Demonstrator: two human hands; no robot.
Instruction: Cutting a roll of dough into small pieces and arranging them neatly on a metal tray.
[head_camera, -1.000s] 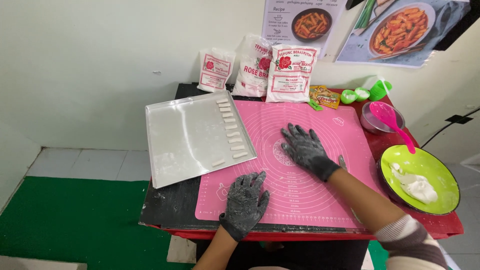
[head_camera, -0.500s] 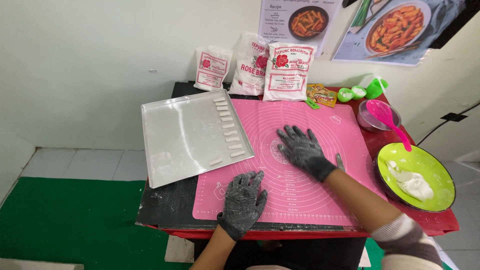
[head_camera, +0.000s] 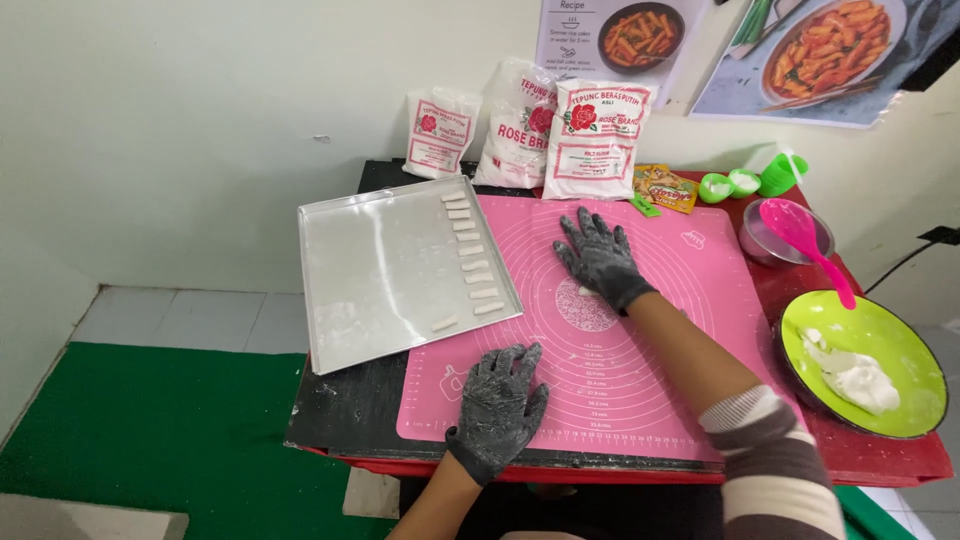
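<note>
Both my hands wear grey, flour-dusted gloves. My left hand (head_camera: 498, 405) lies flat with fingers spread on the near left corner of a pink silicone mat (head_camera: 690, 300). My right hand (head_camera: 600, 255) presses palm-down, fingers apart, on the mat's middle, over a small bit of white dough that is mostly hidden beneath it. Left of the mat sits a metal tray (head_camera: 380, 270) with a column of small white dough sticks (head_camera: 470, 262) along its right side. A green plate (head_camera: 905, 340) at the right holds a lump of white dough (head_camera: 855, 375).
Three flour bags (head_camera: 590, 135) lean against the wall at the back. A metal bowl with a pink spoon (head_camera: 800, 235), small green cups (head_camera: 745, 182) and a yellow sachet (head_camera: 665, 188) stand at the back right. Green floor mat (head_camera: 150, 430) lies below left.
My right hand has slid a little farther up the mat, away from me. My left hand stays flat on the mat's near left corner.
</note>
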